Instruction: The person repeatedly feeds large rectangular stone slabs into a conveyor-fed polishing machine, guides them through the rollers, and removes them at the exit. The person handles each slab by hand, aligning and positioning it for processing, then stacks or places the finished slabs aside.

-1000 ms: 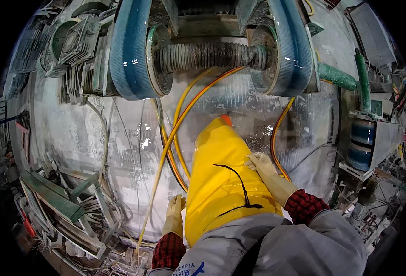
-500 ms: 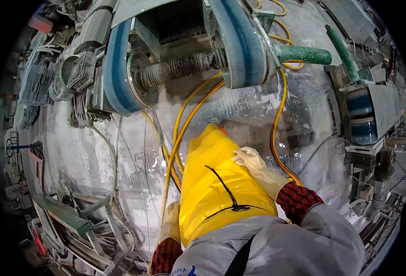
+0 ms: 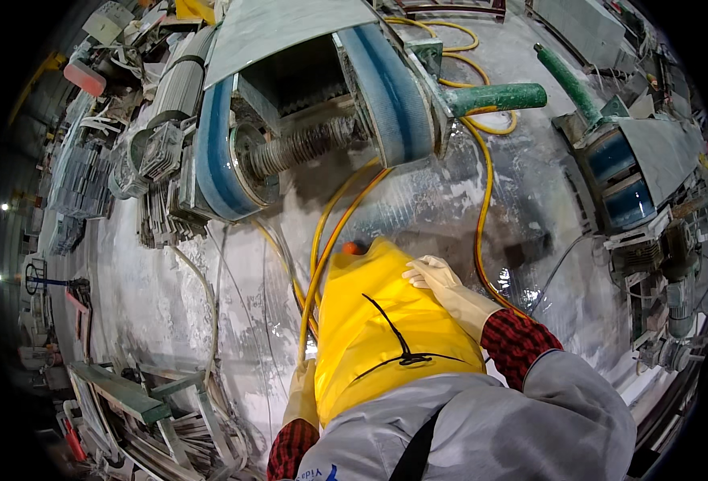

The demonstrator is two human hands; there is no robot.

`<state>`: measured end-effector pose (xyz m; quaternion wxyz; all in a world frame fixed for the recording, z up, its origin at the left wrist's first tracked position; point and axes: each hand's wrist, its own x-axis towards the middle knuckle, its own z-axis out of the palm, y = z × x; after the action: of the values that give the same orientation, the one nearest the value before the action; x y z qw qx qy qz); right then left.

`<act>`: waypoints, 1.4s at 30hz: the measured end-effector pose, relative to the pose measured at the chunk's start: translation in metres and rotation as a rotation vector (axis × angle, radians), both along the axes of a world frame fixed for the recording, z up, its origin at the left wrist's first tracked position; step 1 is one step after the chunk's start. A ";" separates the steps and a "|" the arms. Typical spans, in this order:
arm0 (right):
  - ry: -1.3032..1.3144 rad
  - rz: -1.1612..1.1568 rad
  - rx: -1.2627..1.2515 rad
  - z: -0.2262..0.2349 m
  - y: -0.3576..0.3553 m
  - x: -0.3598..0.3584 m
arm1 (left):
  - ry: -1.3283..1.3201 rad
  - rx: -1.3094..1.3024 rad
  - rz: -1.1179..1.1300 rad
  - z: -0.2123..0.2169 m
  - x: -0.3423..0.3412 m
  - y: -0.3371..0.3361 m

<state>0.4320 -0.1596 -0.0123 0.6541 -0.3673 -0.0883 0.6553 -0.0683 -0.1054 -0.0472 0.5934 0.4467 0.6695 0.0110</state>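
Observation:
My right hand (image 3: 434,279), in a cream rubber glove, hangs before my yellow apron (image 3: 390,329). Its fingers are slightly bent and somewhat apart, with nothing seen in them. My left hand (image 3: 302,391), gloved alike, hangs low at the apron's left edge. A yellow hose (image 3: 309,309) runs down to it, but its fingers are hidden, so I cannot see whether it grips the hose. Ahead stands a machine with two wide blue belts (image 3: 390,96) and a ribbed shaft (image 3: 310,146) between them. A pale slab (image 3: 278,36) lies on top.
Hoses loop over the wet, whitish floor (image 3: 418,204). A green pipe (image 3: 498,99) juts out from the machine's right side. Another blue-belted machine (image 3: 628,168) stands at right. Stacked slabs (image 3: 77,188) are at far left, and a green-topped frame (image 3: 121,390) with strips is at lower left.
The belt machine and slab sit lower and show more fully in the view. An orange boot tip now shows left of the apron's end rather than right. Both hands hang much as before.

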 end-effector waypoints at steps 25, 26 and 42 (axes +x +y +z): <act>-0.582 0.209 -0.413 0.019 0.024 -0.005 | 0.018 0.017 -0.262 -0.035 0.069 0.047; -0.147 0.127 -0.194 -0.016 0.016 0.010 | 0.023 0.022 -0.275 -0.034 0.074 0.049; 0.058 0.224 0.156 -0.051 0.015 0.025 | 0.072 -0.026 -0.228 -0.007 0.034 -0.015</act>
<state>0.4574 -0.1446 -0.0632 0.6058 -0.2841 -0.1608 0.7256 -0.0339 -0.1203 -0.0545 0.5723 0.5124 0.6351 -0.0814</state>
